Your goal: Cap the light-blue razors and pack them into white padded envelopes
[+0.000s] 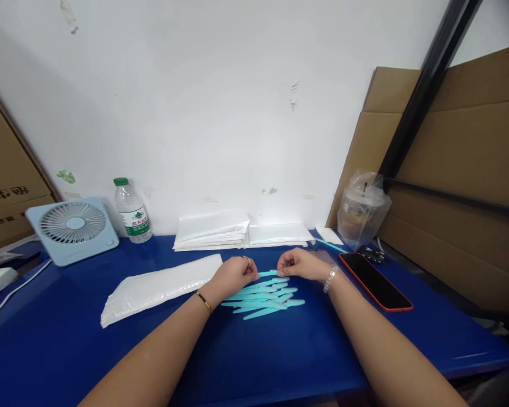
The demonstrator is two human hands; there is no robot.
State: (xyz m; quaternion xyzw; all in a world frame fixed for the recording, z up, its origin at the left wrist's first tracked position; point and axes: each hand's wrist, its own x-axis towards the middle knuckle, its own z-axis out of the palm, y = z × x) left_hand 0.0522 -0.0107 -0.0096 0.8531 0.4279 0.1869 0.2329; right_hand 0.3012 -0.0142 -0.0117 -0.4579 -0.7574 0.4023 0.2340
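Observation:
My left hand (237,275) and my right hand (296,264) pinch the two ends of one slim turquoise stick (267,273), which looks like an eyebrow razor. It is held level at the back of a loose pile of similar turquoise razors (263,299) on the blue table. The pile's razors overlap and lie roughly crosswise, some slightly askew. My fingertips cover both ends of the held one. Left of my left hand, partly behind it, lies a long white padded mailer (161,285).
Stacked white mailers (212,230) rest against the wall. At left stand a blue fan (74,229) and a water bottle (132,210). At right are a phone in an orange case (375,281), a bagged drink cup (360,209) and cardboard (466,135) behind a dark post.

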